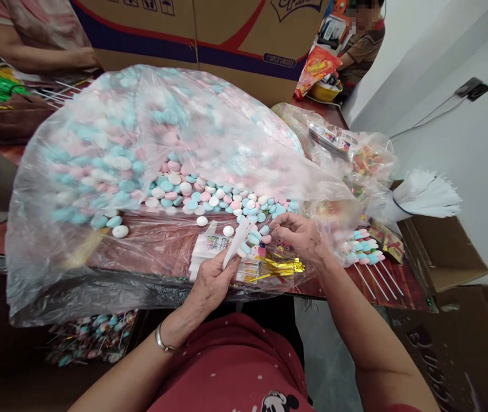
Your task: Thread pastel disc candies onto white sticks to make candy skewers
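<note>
My left hand [213, 281] is closed round a narrow whitish plastic sleeve [237, 239], which tilts up to the right. Pastel blue, pink and white oval sweets [252, 242] show beside the sleeve; whether they are inside it I cannot tell. My right hand [299, 233] hovers just right of these sweets with its fingers curled together; anything between the fingertips is too small to make out. Behind both hands, a large clear plastic bag [141, 114] lies open, with loose pastel sweets [196, 194] spilling at its mouth. Printed white packets [209, 243] and gold twist ties [280, 268] lie between my hands.
Several sweet-laden sticks [379, 274] rest at the right, below a bundle of white sticks [427, 197]. Cardboard boxes [445, 252] stand by the table's right edge; a big carton [244, 46] is behind. Other people sit at the far left and far right.
</note>
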The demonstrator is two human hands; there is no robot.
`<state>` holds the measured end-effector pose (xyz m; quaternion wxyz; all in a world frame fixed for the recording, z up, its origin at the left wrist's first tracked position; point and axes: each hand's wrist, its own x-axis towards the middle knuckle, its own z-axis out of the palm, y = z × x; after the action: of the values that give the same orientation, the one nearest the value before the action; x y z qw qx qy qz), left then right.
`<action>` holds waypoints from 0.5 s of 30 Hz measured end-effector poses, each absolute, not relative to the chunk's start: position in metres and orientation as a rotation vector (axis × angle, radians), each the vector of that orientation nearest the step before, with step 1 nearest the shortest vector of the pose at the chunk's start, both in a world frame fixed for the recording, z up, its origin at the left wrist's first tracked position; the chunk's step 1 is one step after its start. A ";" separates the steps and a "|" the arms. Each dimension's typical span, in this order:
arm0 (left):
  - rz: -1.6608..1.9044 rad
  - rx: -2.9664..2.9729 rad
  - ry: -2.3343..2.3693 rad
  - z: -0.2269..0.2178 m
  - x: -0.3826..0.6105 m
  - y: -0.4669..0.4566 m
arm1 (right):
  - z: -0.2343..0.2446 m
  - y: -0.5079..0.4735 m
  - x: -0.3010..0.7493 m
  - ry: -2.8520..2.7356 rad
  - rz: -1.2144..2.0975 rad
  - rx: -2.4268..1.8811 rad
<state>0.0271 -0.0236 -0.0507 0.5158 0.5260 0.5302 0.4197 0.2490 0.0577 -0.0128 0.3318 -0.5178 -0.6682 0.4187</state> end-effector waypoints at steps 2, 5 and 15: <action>0.992 1.278 1.268 -0.050 0.027 -0.023 | -0.011 0.057 0.241 -1.446 1.381 -1.273; 0.966 1.290 1.272 -0.050 0.027 -0.023 | -0.010 0.057 0.234 -1.210 1.556 -1.204; 0.955 1.303 1.259 -0.054 0.027 -0.023 | -0.004 0.056 0.236 -1.420 1.570 -1.170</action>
<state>0.0271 -0.0228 -0.0544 0.5200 0.5434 0.5251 0.3982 0.2361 0.0564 -0.0045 0.3537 -0.4524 -0.5491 0.6073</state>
